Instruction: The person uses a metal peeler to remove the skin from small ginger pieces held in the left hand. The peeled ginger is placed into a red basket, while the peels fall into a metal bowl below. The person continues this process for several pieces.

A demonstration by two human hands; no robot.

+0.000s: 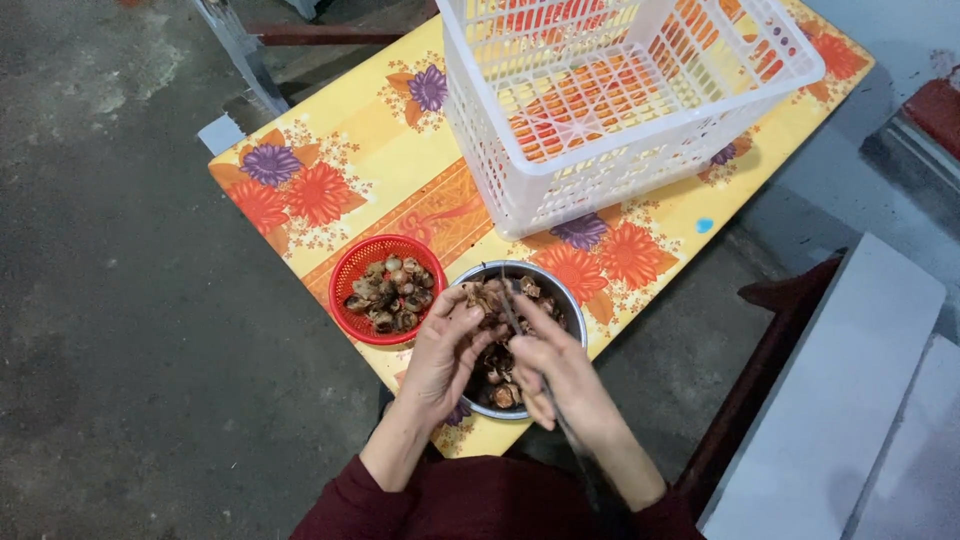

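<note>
The left hand [445, 350] pinches a small brown shell [487, 318] over the metal bowl [572, 305] while the right hand [555, 370], closed around a thin pick [509, 305], should, I reckon, keep its tip steady just beyond the pinching fingertips.

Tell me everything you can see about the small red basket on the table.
The small red basket is round, of perforated plastic by its look. It stands upright on the yellow flowered table, near its front edge, left of the metal bowl and close to it. It holds a heap of small brown shell-like pieces. Neither hand touches it.
</note>
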